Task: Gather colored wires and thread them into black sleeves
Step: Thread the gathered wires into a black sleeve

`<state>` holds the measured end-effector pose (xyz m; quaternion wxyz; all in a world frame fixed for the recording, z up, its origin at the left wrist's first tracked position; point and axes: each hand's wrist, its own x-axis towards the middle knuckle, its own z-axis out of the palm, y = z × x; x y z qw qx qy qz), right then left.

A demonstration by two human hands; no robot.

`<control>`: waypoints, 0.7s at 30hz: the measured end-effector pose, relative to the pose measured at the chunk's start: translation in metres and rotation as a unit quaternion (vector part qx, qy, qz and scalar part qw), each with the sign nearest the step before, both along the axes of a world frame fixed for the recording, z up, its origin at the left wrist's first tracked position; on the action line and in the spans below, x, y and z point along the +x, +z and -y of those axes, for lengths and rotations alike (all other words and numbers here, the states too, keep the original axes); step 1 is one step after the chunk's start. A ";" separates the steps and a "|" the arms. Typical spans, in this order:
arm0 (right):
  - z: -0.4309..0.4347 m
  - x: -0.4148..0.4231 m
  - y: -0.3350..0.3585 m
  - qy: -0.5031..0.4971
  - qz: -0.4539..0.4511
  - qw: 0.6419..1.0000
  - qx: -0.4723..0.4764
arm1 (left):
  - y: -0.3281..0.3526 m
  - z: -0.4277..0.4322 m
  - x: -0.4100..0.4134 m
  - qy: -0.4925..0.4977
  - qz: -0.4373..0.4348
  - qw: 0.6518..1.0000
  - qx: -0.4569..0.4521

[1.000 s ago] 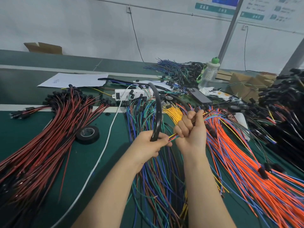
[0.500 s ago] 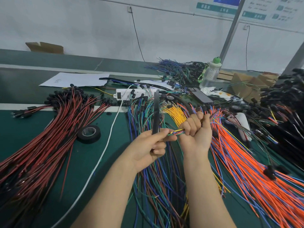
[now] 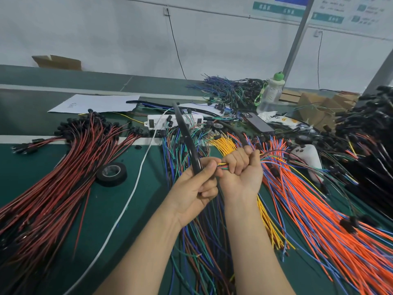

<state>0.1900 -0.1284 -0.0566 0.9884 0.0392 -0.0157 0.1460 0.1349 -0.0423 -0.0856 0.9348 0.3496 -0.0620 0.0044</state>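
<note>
One sleeve (image 3: 187, 138), left hand (image 3: 194, 189), wires (image 3: 222, 166), right hand (image 3: 243, 174)

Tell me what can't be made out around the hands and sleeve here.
Head view:
- Sleeve mouth: behind the left hand, so whether wires are in is unclear.
- Wire count: hidden inside the right hand.
- Wall signs: blurred, cut by top edge.

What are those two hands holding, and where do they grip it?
The left hand pinches the black sleeve near its lower end; the right hand grips a bundle of colored wires just behind their tips.
</note>
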 end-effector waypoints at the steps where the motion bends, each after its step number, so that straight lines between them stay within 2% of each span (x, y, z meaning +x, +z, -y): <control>1: 0.000 0.000 0.000 -0.002 -0.002 1.000 -0.003 | 0.000 0.000 0.000 0.008 0.005 1.000 0.006; 8: 0.004 0.004 0.001 -0.023 -0.006 0.999 -0.035 | -0.003 0.000 0.002 0.031 0.026 0.997 0.073; 11: 0.006 0.006 0.000 -0.068 -0.003 0.991 -0.115 | -0.003 -0.001 0.002 0.098 0.011 0.979 0.178; 16: 0.005 0.008 -0.003 -0.127 0.015 0.961 -0.245 | -0.002 -0.002 0.002 0.174 0.019 0.914 0.366; 21: -0.001 0.007 -0.009 -0.145 0.048 0.943 -0.296 | -0.004 -0.002 0.004 0.240 0.017 0.812 0.531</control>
